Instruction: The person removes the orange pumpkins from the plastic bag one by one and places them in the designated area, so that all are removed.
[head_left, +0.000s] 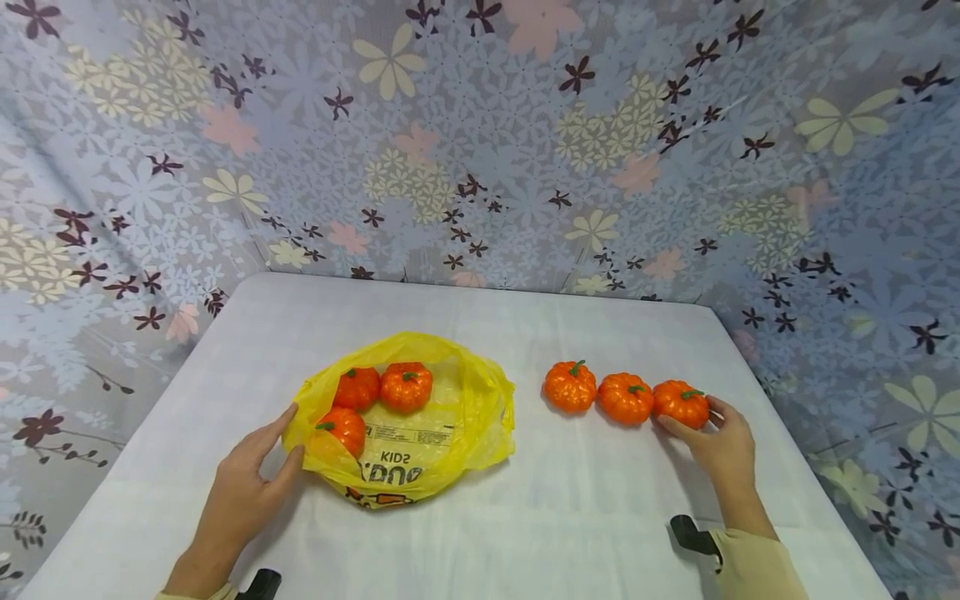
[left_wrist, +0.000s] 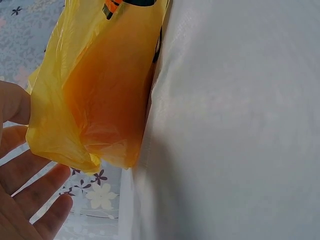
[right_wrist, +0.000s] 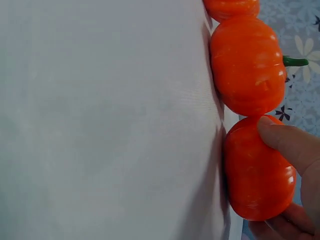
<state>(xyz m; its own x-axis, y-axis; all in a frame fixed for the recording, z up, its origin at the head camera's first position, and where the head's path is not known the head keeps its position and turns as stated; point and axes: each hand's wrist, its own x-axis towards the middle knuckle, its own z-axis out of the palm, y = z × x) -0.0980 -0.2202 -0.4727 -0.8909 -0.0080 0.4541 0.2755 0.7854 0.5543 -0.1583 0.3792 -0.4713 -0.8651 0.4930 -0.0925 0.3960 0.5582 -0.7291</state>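
Note:
In the head view, a yellow plastic bag (head_left: 480, 392) lies with its mouth spread, printed lettering on it. Inside are three orange toy pumpkins, one at the back left (head_left: 357, 388), one at the back right (head_left: 406, 387) and one in front (head_left: 347, 431). At the bag's left rim, my left hand (head_left: 251, 483) touches the plastic with thumb and forefinger spread apart. The left wrist view shows the other fingers extended. My right hand (head_left: 720, 442) grips the rightmost toy pumpkin (head_left: 679, 403) between thumb and fingers, low at the table. Beside it sit a middle pumpkin (head_left: 626, 398) and a left one (head_left: 570, 387).
A white cloth (head_left: 525, 533) covers the table. Floral fabric (head_left: 480, 150) hangs behind it and along both sides. Black straps (head_left: 693, 535) show near both wrists.

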